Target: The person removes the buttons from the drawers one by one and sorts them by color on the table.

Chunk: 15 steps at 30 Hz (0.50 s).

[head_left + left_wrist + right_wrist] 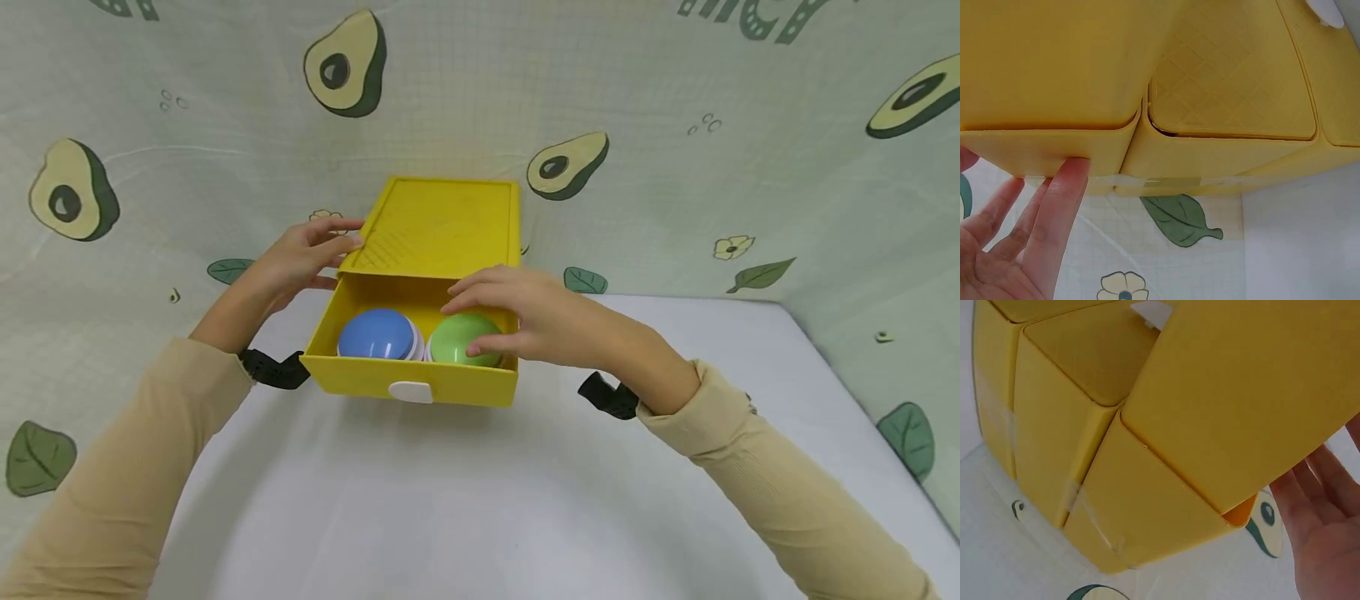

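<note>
1. Over on the left, the side of the yellow drawer unit (442, 229) is touched by the left hand (300, 258), its fingers extended and nothing pinched.
2. And on the right, the right hand (517, 312) is seen over the drawer (472, 386), fingers spread and lightly bent; whether the green domed piece (452, 337) beneath is touched cannot be told.
3. Right beside it, the blue domed piece (375, 335) is seated in the left half; both are edged with pale rims, and both are contained in that pulled-out top drawer.
4. The drawer's front is fitted with a white tab (410, 392).
5. Down below, a lower drawer (1229, 75) is shown pushed in, and clear tape (1172, 181) is stuck along the unit's side.
6. Black straps (277, 371) are worn at both wrists, below rolled beige sleeves (142, 467).
7. Farther out, a white tabletop (480, 500) is spread beneath, backed by a pale cloth (465, 100) printed with avocados, leaves and flowers.
</note>
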### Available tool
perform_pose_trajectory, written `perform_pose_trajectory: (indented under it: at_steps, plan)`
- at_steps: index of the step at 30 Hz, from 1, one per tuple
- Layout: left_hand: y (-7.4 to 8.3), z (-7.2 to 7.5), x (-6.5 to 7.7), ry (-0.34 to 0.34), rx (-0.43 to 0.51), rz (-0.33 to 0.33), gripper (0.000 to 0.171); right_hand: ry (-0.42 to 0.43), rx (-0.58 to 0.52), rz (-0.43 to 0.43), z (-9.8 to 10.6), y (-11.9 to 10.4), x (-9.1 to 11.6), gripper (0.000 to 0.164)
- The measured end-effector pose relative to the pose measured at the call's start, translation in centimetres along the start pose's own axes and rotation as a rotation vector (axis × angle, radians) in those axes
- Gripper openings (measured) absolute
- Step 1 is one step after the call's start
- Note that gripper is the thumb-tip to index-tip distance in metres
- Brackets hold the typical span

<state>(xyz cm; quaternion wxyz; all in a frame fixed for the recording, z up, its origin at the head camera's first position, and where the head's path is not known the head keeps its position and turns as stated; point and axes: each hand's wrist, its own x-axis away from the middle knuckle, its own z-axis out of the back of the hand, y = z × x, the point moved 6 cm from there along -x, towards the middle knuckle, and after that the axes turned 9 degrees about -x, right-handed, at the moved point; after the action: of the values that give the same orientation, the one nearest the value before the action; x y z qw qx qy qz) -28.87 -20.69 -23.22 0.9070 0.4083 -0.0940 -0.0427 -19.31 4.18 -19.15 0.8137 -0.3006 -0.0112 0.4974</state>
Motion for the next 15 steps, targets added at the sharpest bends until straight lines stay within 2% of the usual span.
perform_pose_trajectory:
  at_steps: [4, 7, 11, 15]
  plan:
    - [0.0, 0.0, 0.0, -0.002, 0.005, 0.004, 0.063, -0.189, 0.048, -0.074, -0.8, 0.6, -0.7, 0.044]
    - [0.0, 0.0, 0.0, 0.001, 0.009, 0.003, 0.063, -0.286, 0.07, -0.116, -1.2, 1.0, -1.0, 0.045]
    - [0.0, 0.0, 0.0, 0.006, 0.005, 0.008, 0.063, -0.366, 0.11, -0.149, -1.8, 1.4, -1.3, 0.045]
    - [0.0, 0.0, 0.1, 0.011, 0.003, 0.01, 0.063, -0.394, 0.141, -0.153, -2.2, 1.4, -1.4, 0.044]
